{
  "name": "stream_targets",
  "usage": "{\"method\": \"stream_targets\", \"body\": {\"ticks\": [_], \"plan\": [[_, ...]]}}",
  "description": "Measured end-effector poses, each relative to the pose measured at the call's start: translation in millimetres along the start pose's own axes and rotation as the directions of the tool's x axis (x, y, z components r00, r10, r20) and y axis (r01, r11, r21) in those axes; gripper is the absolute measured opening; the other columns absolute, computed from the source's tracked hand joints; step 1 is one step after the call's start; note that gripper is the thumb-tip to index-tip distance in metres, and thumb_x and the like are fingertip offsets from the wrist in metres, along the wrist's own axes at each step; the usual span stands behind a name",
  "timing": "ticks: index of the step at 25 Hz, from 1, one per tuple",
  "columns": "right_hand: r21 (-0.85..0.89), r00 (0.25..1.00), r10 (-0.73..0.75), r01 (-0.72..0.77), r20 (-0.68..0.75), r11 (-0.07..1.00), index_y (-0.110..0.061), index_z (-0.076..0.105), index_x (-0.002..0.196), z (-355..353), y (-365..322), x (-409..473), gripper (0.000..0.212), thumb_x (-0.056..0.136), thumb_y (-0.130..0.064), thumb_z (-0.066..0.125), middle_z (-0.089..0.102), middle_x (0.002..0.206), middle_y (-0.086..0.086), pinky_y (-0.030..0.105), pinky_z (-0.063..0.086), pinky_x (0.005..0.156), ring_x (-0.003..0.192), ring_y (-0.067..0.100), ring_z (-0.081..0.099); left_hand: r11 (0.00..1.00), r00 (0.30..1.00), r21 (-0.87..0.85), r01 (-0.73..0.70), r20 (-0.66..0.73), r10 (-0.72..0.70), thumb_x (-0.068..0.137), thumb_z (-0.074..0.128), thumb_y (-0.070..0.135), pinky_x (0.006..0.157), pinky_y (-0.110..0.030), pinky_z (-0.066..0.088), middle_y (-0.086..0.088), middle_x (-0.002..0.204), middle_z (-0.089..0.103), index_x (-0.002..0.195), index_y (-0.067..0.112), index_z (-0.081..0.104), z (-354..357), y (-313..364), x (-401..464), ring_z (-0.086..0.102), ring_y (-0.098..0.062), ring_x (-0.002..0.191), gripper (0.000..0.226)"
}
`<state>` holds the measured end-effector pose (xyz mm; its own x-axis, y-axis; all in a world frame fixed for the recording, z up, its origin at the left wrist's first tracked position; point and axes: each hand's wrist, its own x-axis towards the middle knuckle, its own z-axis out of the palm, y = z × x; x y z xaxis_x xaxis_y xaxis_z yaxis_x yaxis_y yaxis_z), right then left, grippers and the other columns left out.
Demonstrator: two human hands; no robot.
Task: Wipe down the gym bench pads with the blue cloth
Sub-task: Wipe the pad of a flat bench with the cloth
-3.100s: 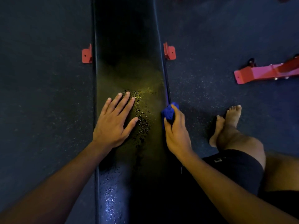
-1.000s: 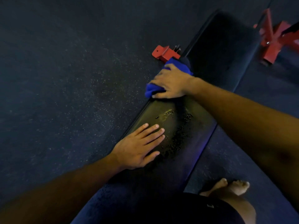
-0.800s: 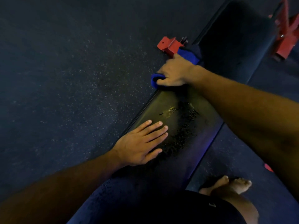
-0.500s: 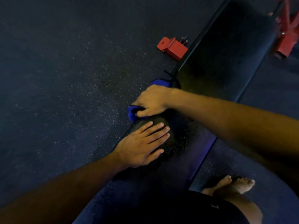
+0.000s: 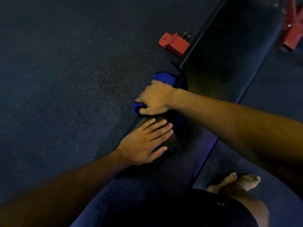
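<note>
Blue cloth [image 5: 161, 78] has slid back along the bench [image 5: 229, 59] side edge, now just beside the flat left hand [image 5: 144, 143]. The right hand [image 5: 155, 99] curls tight around it. Drops, maybe water, still dot the middle.

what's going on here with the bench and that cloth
A person is wiping a black gym bench pad. Their right hand grips a blue cloth against the pad's left edge, while the left hand rests flat on the pad, fingers straight. Droplets sit on the pad beside the left hand, so that patch looks not yet wiped.
</note>
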<state>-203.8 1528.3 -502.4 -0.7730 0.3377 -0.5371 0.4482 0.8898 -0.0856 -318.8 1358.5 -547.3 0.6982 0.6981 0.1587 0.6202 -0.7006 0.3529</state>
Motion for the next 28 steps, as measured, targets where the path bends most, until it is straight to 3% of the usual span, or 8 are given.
{"method": "stream_targets", "body": {"ticks": [3, 9, 14, 17, 19, 21, 25, 28], "plan": [[-0.003, 0.999, -0.042, 0.042, 0.004, 0.999, -0.030, 0.051, 0.137, -9, 25, -11, 0.060, 0.092, -0.064, 0.029, 0.065, 0.127, 0.003, 0.042, 0.037, 0.096, 0.114, 0.027, 0.060, 1.000, 1.000, 0.008, -0.003, 0.004, 0.003, 0.108, 0.041, 0.042, 0.126, -0.047, 0.022, -0.007, 0.161, 0.041, 0.151, 0.010, 0.049, 1, 1, -1, 0.029, -0.024, 0.153, 0.054], [-0.044, 0.936, 0.342, -0.340, 0.078, 0.940, -0.030, 0.060, 0.107, -14, 90, -20, 0.056, 0.087, -0.065, 0.021, 0.068, 0.113, 0.005, 0.058, 0.022, 0.107, 0.111, 0.028, 0.055, 1.000, 1.000, -0.008, 0.006, -0.001, -0.006, 0.108, 0.040, 0.042, 0.126, -0.047, 0.023, -0.006, 0.162, 0.040, 0.152, 0.010, 0.047, 2, -1, -1, 0.028, -0.024, 0.154, 0.054], [0.022, 0.970, 0.155, -0.162, 0.185, 0.987, -0.024, 0.060, 0.122, -15, -16, 4, 0.055, 0.097, -0.060, 0.026, 0.067, 0.114, 0.008, 0.053, 0.027, 0.106, 0.108, 0.027, 0.059, 0.999, 1.000, -0.050, 0.002, -0.013, -0.003, 0.107, 0.042, 0.041, 0.126, -0.046, 0.023, -0.007, 0.161, 0.041, 0.151, 0.009, 0.048, 3, -1, 1, 0.029, -0.023, 0.153, 0.054], [0.081, 0.988, 0.156, -0.155, -0.007, 0.985, -0.021, 0.054, 0.116, -25, -10, -13, 0.040, 0.098, -0.052, 0.036, 0.066, 0.119, 0.008, 0.050, 0.032, 0.103, 0.112, 0.030, 0.058, 0.999, 1.000, -0.038, 0.005, -0.005, -0.006, 0.106, 0.041, 0.042, 0.126, -0.046, 0.023, -0.006, 0.161, 0.041, 0.150, 0.011, 0.049, 2, 0, -2, 0.030, -0.023, 0.153, 0.055], [0.176, 0.906, 0.352, -0.317, -0.234, 0.932, -0.018, 0.052, 0.114, -36, 14, -37, 0.037, 0.097, -0.049, 0.041, 0.065, 0.118, 0.011, 0.047, 0.037, 0.094, 0.110, 0.033, 0.058, 1.000, 1.000, -0.019, 0.001, 0.013, 0.000, 0.106, 0.041, 0.043, 0.126, -0.044, 0.022, -0.005, 0.161, 0.041, 0.150, 0.011, 0.050, 0, 3, 0, 0.030, -0.022, 0.153, 0.056], [0.292, 0.734, 0.580, -0.502, -0.354, 0.814, -0.016, 0.050, 0.119, -38, 36, -81, 0.041, 0.099, -0.051, 0.040, 0.062, 0.122, 0.014, 0.047, 0.039, 0.089, 0.111, 0.036, 0.056, 1.000, 0.999, -0.014, 0.011, 0.033, -0.011, 0.106, 0.039, 0.045, 0.126, -0.043, 0.020, -0.004, 0.161, 0.041, 0.150, 0.012, 0.050, -2, 2, 0, 0.029, -0.021, 0.153, 0.056], [0.538, 0.460, 0.844, -0.654, -0.275, 0.532, -0.012, 0.040, 0.135, 30, 22, -179, 0.054, 0.101, -0.054, 0.037, 0.051, 0.128, 0.019, 0.054, 0.044, 0.090, 0.114, 0.042, 0.050, 0.995, 0.998, -0.095, 0.024, 0.061, -0.019, 0.107, 0.034, 0.048, 0.127, -0.043, 0.021, -0.003, 0.160, 0.042, 0.149, 0.014, 0.050, -6, 0, -2, 0.028, -0.018, 0.153, 0.056], [0.530, 0.397, 0.901, -0.734, -0.173, 0.425, -0.018, 0.032, 0.148, 89, -29, -188, 0.068, 0.098, -0.063, 0.035, 0.043, 0.133, 0.020, 0.054, 0.048, 0.088, 0.116, 0.041, 0.046, 0.993, 0.997, -0.113, 0.014, 0.076, -0.006, 0.107, 0.030, 0.051, 0.125, -0.047, 0.023, -0.003, 0.157, 0.046, 0.146, 0.016, 0.052, -11, 1, -2, 0.029, -0.017, 0.152, 0.057]]}}
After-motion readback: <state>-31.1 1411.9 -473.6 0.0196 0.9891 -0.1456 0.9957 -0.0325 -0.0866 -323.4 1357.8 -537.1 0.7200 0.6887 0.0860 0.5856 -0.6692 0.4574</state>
